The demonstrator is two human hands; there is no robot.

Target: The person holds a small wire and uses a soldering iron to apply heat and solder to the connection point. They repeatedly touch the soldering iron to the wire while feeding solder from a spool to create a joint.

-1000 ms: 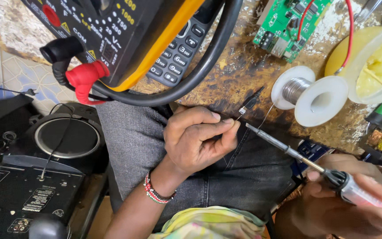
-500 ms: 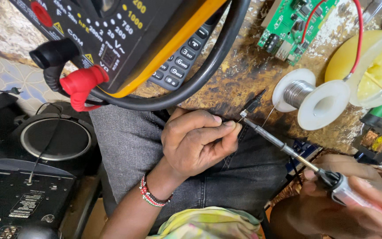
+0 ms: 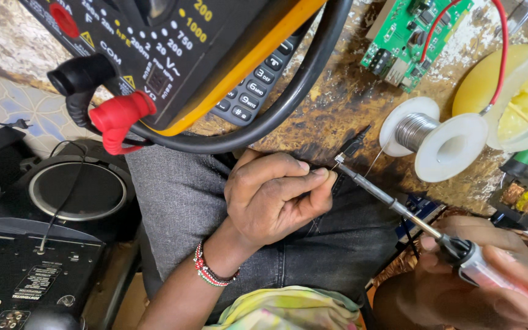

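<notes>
left hand [image 3: 276, 195] clenched, pinching small black part [image 3: 354, 145] at bench edge; right hand [image 3: 490, 278] gripping soldering iron [image 3: 398, 205], tip touching part

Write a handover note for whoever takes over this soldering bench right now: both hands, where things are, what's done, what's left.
Left hand: pinching a small black wire end at the bench edge.
Right hand: gripping the soldering iron, its tip meeting that wire end.
Solder spool lies just right of the joint, a strand running toward the tip. Green circuit board and yellow flux tub sit beyond; multimeter upper left.
Done: iron and wire brought together.
Left: whether solder has flowed is too small to tell.
</notes>
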